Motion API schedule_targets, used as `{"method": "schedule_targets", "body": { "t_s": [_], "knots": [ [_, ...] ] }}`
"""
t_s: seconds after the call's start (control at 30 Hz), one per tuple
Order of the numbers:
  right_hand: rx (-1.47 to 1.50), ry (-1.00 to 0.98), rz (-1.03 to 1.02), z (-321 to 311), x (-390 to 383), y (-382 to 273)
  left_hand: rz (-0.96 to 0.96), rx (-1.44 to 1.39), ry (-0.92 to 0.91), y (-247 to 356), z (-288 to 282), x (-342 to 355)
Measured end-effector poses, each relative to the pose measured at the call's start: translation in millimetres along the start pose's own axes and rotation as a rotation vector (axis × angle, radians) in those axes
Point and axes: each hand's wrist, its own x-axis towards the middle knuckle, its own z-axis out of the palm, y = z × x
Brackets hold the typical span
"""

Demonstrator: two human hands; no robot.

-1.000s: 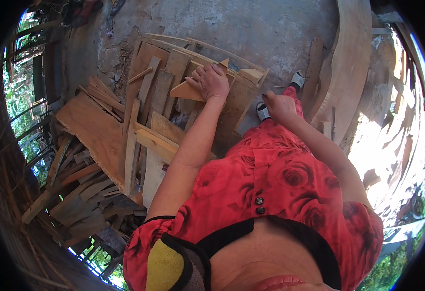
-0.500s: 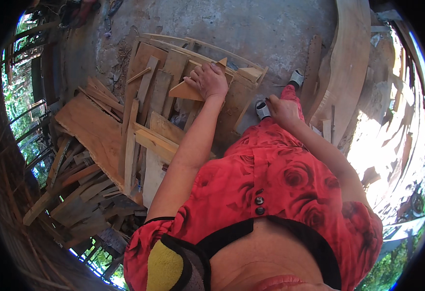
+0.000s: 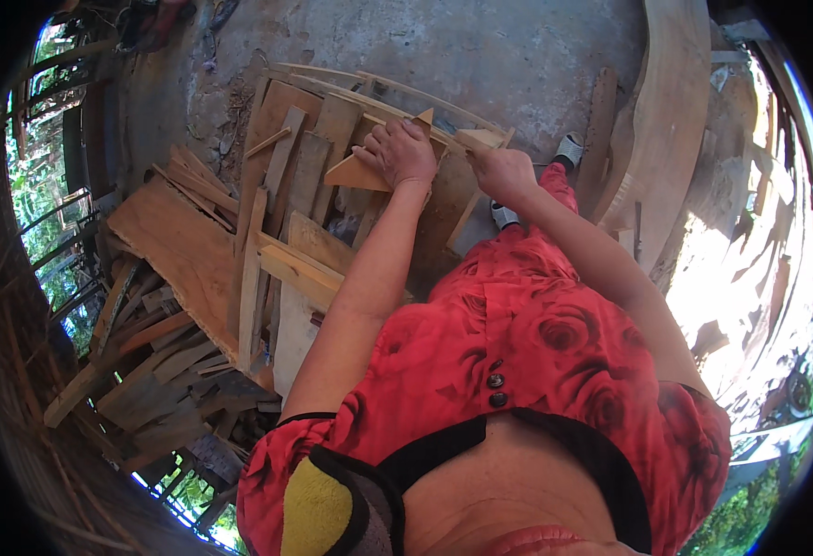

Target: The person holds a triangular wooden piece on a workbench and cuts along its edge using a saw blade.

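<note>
My left hand is closed over a flat, light orange wooden piece with pointed ends, pressing it against a wooden board. Its middle is hidden under my palm; one tip shows past the fingers. My right hand is closed in a pinch at the board's right end, beside a small pale wood block. Whatever sits between those fingertips is too small or hidden to make out. Long thin strips run along the far edge of the boards.
Loose planks lie left of my hands, with a wide brown board and a heap of scrap wood further left. A long wide plank lies at the right on the concrete floor. My feet are just beyond my right forearm.
My right hand has moved left and away from me, from near my feet to the board's right end by the small block. My left hand stays on the pointed wooden piece.
</note>
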Motion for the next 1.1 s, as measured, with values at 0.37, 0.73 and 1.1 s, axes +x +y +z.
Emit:
{"method": "schedule_targets", "body": {
  "t_s": [0.37,0.73,1.1],
  "knots": [
    [-0.020,0.039,0.011,6.1,0.9,6.0,0.023,0.012,0.013,1.7,-0.7,-1.8],
    [-0.003,0.013,0.016,0.0,-56.8,36.8,-0.007,0.013,-0.024,-1.2,-5.3,-0.5],
    [0.059,0.139,-0.112,22.1,42.3,-3.0,0.037,0.024,0.000,4.6,-1.8,-0.3]
  ]
}}
